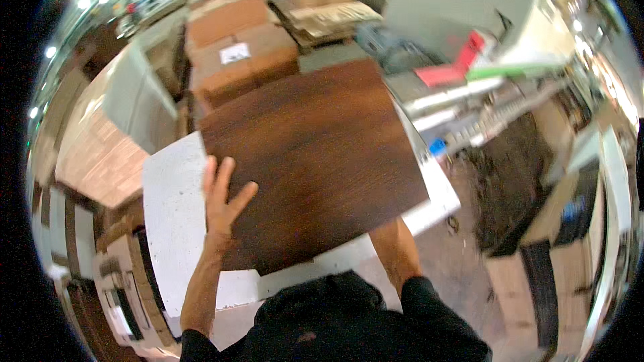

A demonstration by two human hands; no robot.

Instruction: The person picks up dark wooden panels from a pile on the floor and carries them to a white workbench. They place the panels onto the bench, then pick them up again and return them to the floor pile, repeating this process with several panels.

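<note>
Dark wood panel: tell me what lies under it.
A white board lies under the dark wood panel, showing at its left, lower and right edges. The left hand rests flat on the panel. The right hand is hidden beneath the panel's lower edge.

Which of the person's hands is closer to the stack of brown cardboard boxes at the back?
Left. The left hand lies flat on the dark wooden panel, just below the cardboard boxes; the right hand is hidden under the panel's near edge.

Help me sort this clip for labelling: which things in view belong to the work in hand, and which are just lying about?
In hand: dark wood panel, left hand flat on it, right forearm going under it, white worktable below.

Lying about: cardboard boxes, red sheet, blue object, pallet stack.
</note>
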